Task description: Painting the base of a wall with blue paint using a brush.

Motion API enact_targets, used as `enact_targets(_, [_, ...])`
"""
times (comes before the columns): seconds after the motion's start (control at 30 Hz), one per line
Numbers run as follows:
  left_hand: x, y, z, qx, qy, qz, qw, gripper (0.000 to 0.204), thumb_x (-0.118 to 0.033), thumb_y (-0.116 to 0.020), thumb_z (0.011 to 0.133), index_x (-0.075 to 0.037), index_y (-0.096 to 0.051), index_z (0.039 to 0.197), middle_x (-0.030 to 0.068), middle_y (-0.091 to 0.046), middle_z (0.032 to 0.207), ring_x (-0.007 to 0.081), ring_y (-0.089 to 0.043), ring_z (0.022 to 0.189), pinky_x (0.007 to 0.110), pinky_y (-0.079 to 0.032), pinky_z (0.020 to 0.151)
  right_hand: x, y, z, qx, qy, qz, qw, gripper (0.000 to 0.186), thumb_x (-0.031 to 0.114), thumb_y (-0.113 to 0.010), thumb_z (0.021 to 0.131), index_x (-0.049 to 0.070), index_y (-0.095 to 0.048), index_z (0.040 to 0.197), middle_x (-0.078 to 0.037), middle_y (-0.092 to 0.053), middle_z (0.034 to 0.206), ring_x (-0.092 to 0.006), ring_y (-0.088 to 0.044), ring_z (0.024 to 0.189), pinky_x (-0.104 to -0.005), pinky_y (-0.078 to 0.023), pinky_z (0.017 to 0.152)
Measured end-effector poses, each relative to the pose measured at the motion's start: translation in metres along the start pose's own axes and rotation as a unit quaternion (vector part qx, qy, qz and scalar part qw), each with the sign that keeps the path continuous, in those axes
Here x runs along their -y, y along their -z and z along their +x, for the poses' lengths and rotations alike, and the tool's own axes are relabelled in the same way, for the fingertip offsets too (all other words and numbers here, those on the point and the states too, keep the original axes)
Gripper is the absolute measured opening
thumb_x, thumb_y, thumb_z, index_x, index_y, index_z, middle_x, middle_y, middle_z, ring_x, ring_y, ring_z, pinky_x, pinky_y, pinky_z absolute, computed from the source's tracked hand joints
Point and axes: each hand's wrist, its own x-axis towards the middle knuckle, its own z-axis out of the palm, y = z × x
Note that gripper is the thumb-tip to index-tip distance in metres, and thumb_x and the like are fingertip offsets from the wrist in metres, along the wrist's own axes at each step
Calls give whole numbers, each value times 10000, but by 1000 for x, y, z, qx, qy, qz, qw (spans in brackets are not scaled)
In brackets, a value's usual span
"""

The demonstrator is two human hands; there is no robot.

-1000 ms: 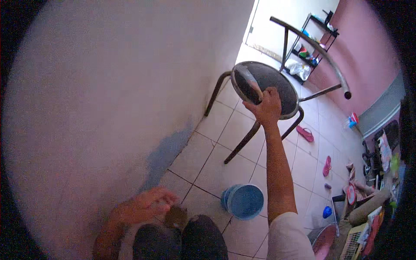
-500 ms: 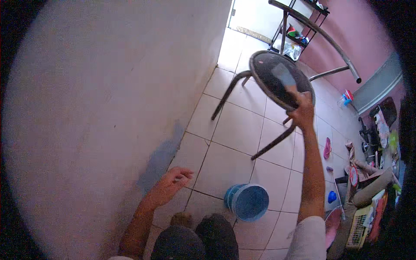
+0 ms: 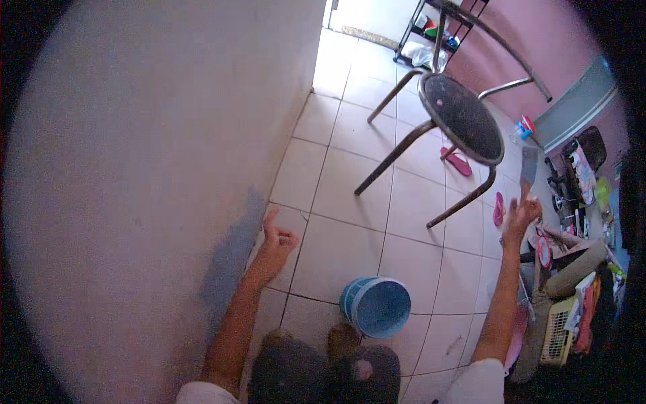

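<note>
My right hand (image 3: 519, 219) grips a putty knife (image 3: 530, 165) with a wide grey blade and a brownish handle, raised to the right of a chair. That chair has a round dark seat (image 3: 463, 118), bent metal legs and a curved tubular back; it stands apart from both hands. Near the wall, my left hand (image 3: 274, 246) is in the air with nothing in it, its fingers apart and one pointing up. A blue bucket (image 3: 350, 299) sits on the floor in front of my knees, its inside bluish grey.
A plain wall (image 3: 168, 135) runs along the left. Pink flip-flops (image 3: 458, 163) lie around the chair. A yellow plastic basket (image 3: 556, 333) and piled household things line the right side. At the back stands a black rack (image 3: 412, 34), with a red-lidded container (image 3: 525, 126) farther right.
My right hand has let go of the chair seat and moved right with the putty knife. The chair now stands farther right, turned. My left hand has risen slightly.
</note>
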Motion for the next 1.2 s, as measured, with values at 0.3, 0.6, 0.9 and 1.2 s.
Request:
enact_targets(0.3, [-15, 29, 13, 39, 40, 115, 992, 499, -210, -541, 873, -137, -325, 1316, 92, -519, 968, 180, -519, 886, 342, -432, 798, 41, 83, -316, 208, -477, 233, 822, 321, 357, -503, 868, 139, -385, 1073, -13, -465, 940, -141, -482, 842, -299, -429, 631])
enact_targets(0.6, [33, 38, -16, 209, 186, 175, 944, 464, -396, -430, 903, -168, -398, 1305, 106, -531, 1133, 219, -501, 996, 389, -400, 817, 91, 72, -436, 44, -697, 609, 376, 504, 430, -417, 923, 131, -370, 1326, -57, -496, 1205, -270, -521, 1026, -437, -429, 876])
enact_targets(0.9, [90, -46, -35, 500, 252, 18, 828, 702, -649, -231, 868, -217, -192, 1421, 129, -332, 1397, 322, -335, 1265, 504, -254, 1025, 101, 33, -420, 145, -601, 571, 540, 559, 464, -329, 934, 61, -364, 1321, -104, -458, 1298, -301, -440, 1174, -470, -343, 990])
enact_targets(1.2, [64, -2, 16, 333, 172, 31, 927, 657, -611, -272, 881, -161, -339, 1355, 99, -438, 1308, 255, -455, 1145, 436, -335, 951, 94, -64, -350, 31, -585, 463, 665, 365, 455, -389, 923, 120, -484, 1034, -21, -512, 916, -186, -527, 815, -344, -476, 629])
